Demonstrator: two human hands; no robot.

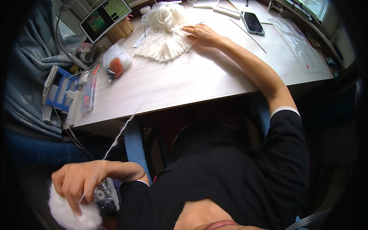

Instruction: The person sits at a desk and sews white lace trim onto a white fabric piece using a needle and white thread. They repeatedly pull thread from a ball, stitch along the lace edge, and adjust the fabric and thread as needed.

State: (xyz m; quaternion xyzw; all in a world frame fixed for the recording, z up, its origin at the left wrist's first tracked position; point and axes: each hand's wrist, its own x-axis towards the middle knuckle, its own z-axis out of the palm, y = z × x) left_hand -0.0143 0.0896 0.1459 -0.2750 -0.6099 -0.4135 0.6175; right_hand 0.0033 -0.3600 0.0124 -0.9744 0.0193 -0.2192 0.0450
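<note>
My left hand (79, 184) is low at the left, beside the chair, its fingers closed over a fluffy ball of white yarn (72, 211). A strand of white yarn (115, 141) runs from it up to the desk's front edge. At the back of the desk lies a cream knitted piece (165, 47), its upper part bunched in a heap with thin clear plastic about it. My right hand (202, 35) rests flat at the right side of the knitting, fingers extended, and grips nothing that I can see. A thin needle tip (199, 23) shows just beyond its fingers.
On the white desk (161, 92), a long thin needle (248, 36) and a smartphone (253, 23) lie right of my hand, with a clear plastic sleeve (302, 47) farther right. Leftward are a tablet (105, 18), wicker basket (120, 30), plastic bag (116, 61), clear case (89, 95) and blue-white holder (61, 89).
</note>
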